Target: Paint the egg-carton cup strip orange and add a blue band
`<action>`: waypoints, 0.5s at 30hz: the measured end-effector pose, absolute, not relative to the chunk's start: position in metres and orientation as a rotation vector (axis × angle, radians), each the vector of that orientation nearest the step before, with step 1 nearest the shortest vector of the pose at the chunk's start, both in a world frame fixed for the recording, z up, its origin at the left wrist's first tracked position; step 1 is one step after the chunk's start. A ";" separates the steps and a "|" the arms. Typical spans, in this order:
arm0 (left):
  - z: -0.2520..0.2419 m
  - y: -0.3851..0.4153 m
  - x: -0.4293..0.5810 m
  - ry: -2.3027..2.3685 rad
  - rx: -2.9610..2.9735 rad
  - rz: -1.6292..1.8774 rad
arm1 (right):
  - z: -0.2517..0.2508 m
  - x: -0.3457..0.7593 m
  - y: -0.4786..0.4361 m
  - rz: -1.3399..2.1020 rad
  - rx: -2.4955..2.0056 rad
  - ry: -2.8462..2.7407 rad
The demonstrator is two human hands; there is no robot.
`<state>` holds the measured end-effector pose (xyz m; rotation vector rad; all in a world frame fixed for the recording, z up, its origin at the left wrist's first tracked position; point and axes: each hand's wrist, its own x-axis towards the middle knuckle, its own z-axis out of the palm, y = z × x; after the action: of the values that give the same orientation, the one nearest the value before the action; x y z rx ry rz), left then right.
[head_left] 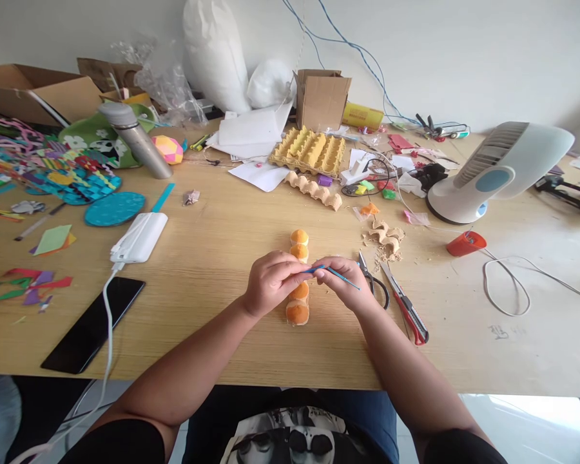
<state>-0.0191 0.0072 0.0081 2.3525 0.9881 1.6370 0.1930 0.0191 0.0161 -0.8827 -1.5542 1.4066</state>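
Observation:
A thin blue strip (343, 278), perhaps a pipe cleaner, runs between my two hands. My left hand (274, 281) is closed, pinching it near one end with thumb and fingers. The fingers of my right hand (344, 281) are also closed on it, and its tail crosses that palm. Both hands are raised over a strip of egg carton (298, 313) with orange-painted cups, lying lengthwise on the table; they hide its middle. Just right of my right hand lie scissors (379, 290) with dark handles. Beyond them is a red utility knife (412, 316).
Carton scraps (385, 240) lie beyond the scissors, and a yellow egg tray (309, 151) sits at the back. At right stand a white fan (493, 174) and a red cup (465, 243). Leftward are a power bank (140, 238), a phone (94, 324) and a steel bottle (140, 142).

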 end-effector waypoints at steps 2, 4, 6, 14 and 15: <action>0.006 0.007 -0.020 1.016 2.374 1.595 | 0.016 0.193 0.019 1.421 -0.901 -1.541; 0.006 0.006 -0.021 1.084 2.356 1.528 | 0.016 0.193 0.020 1.405 -0.939 -1.528; 0.007 0.006 -0.022 1.225 2.273 1.453 | 0.015 0.195 0.022 1.396 -1.008 -1.496; 0.026 0.009 -0.024 1.856 1.834 0.391 | 0.008 0.205 0.032 1.888 -1.033 -1.219; 0.027 0.009 -0.024 1.823 1.767 0.331 | 0.006 0.206 0.032 1.970 -1.021 -1.213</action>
<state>-0.0241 0.0092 0.0271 1.7673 1.8228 0.3314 0.2055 0.0320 0.0060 -1.0213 -1.2129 1.9696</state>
